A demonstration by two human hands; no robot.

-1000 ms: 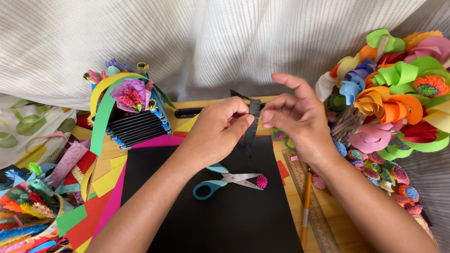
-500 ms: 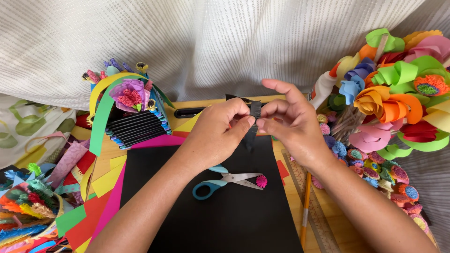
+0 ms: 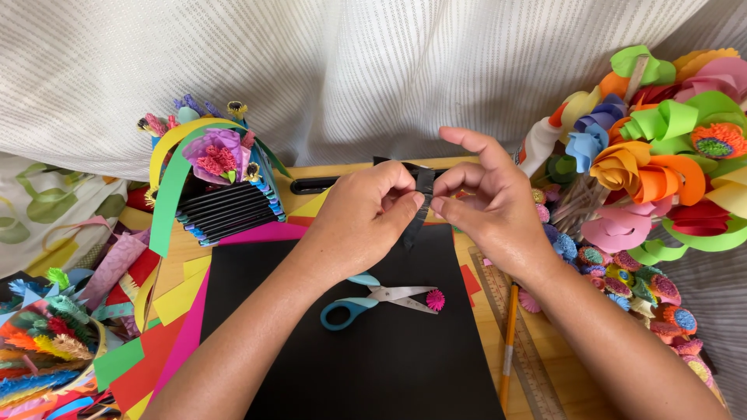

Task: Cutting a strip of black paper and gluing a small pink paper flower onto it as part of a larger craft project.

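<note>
Both hands meet above the far edge of a black paper sheet (image 3: 373, 365). My left hand (image 3: 366, 214) and my right hand (image 3: 486, 198) pinch a narrow strip of black paper (image 3: 420, 204) between thumbs and forefingers; the strip hangs down between them. Below the hands, blue-handled scissors (image 3: 373, 299) lie shut on the black sheet, with a small pink fringed paper flower (image 3: 435, 299) at their tips.
A paper basket with a green and yellow handle (image 3: 210, 187) stands at the left. Coloured paper sheets (image 3: 156, 319) and fringed strips (image 3: 43, 350) lie at the lower left. Rolled paper flowers (image 3: 661, 155) pile at the right. A pencil (image 3: 510, 342) and ruler (image 3: 529, 350) lie beside the black sheet.
Both hands have shifted slightly left and closer together, still working the black strip. The scissors and pink flower have not moved.
</note>
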